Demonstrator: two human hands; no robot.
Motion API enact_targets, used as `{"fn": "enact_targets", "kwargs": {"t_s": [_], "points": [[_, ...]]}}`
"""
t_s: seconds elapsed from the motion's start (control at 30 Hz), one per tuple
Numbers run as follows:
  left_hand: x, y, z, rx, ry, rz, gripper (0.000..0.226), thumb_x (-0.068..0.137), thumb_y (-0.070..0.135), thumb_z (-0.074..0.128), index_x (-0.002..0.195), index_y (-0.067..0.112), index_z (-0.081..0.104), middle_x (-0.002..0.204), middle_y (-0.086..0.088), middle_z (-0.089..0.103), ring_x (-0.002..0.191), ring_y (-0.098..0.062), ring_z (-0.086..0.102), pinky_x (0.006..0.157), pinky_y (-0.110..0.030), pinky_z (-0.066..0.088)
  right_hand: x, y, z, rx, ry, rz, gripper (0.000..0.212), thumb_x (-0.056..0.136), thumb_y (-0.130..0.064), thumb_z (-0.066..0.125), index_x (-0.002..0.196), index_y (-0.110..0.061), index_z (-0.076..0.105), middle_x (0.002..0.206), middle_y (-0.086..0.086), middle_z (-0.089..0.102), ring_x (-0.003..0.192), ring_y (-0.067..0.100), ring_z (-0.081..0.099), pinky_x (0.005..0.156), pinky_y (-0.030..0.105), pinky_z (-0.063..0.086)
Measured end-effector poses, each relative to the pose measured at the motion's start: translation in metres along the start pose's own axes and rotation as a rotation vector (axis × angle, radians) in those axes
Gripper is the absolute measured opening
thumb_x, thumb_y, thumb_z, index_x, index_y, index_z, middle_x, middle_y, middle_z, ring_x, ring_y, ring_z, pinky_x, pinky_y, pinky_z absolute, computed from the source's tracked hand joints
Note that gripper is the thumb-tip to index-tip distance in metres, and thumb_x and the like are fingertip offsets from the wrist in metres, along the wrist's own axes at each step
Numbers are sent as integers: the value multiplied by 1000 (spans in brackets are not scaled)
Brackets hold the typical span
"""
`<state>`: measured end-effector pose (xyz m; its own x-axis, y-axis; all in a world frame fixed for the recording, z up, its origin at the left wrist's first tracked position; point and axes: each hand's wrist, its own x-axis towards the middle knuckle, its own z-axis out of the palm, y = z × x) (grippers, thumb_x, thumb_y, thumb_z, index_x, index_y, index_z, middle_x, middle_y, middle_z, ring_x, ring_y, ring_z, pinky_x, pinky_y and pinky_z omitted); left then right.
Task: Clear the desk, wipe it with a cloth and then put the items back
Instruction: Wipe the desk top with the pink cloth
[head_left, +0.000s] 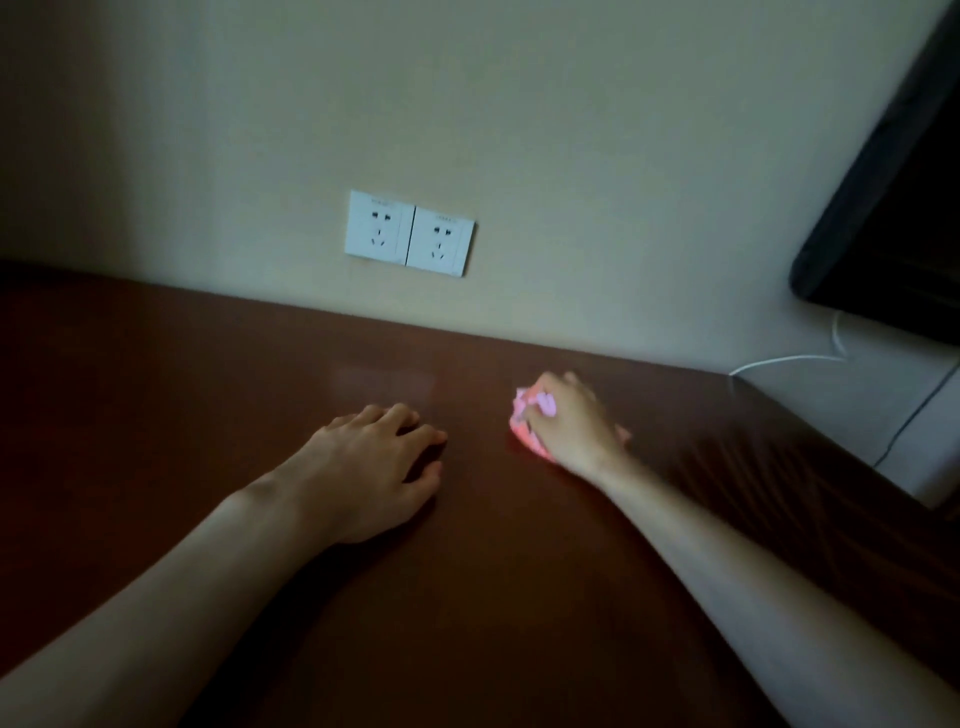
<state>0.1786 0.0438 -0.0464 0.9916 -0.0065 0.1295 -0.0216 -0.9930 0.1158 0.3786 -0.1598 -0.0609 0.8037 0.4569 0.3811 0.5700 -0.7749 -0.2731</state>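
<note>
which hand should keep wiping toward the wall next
Right. The right hand already grips the pink cloth against the desk, close to the wall edge. The left hand rests on the desk with no cloth, probably just bracing.

A dim room in a home or hotel: a glossy reddish-brown wooden surface (208, 374) butts against a plain cream wall (519, 130) carrying two white plastic power sockets (409, 233) at 12 o'clock, a black flat screen (904, 218) at 2 o'clock with a thin white cable (789, 359) trailing beneath it.
</note>
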Motion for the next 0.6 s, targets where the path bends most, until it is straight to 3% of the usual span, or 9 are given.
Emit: {"fn": "enact_targets", "kwargs": {"t_s": [0.17,0.23,0.33,0.4,0.5,0.6], "points": [[-5,1,0,-43,-8,-18,55,102,59,27,155,43,29,160,8,28,146,-16,28,116,-37,27,-124,-36,-45,110,7,-102,22,83,-44,48,91,-30,63,105,-17,61,101,7,59,88,27,46],[-7,2,-1,-45,1,-20,54,102,58,28,154,43,31,159,8,30,145,-17,30,114,-38,30,-160,-48,-58,88,-9,-138,17,85,-41,51,93,-32,64,104,-23,57,101,-1,55,85,15,41],[-6,2,0,-42,-4,-22,54,102,57,29,154,42,32,158,8,32,145,-17,31,113,-38,32,-170,-53,-68,81,-65,-143,7,89,-33,63,95,-32,66,103,-21,57,101,-2,54,82,4,35],[-4,2,-1,-39,-12,-21,54,102,57,29,154,43,31,158,8,31,145,-17,30,112,-39,34,-150,-51,-64,83,-97,-146,7,91,-34,65,95,-29,66,103,-16,58,97,3,55,78,7,36],[-1,2,0,-40,-14,-19,55,102,57,28,154,43,30,159,7,29,146,-18,28,113,-39,32,-95,-35,-40,107,-28,-113,13,89,-37,67,92,-25,66,106,-9,66,100,12,61,86,26,47],[0,2,1,-38,-7,-8,55,102,58,27,155,42,27,159,6,28,146,-18,28,114,-38,30,-27,-20,-10,66,-18,-38,20,85,-40,64,95,-22,66,104,1,64,101,22,61,87,35,49]]}}
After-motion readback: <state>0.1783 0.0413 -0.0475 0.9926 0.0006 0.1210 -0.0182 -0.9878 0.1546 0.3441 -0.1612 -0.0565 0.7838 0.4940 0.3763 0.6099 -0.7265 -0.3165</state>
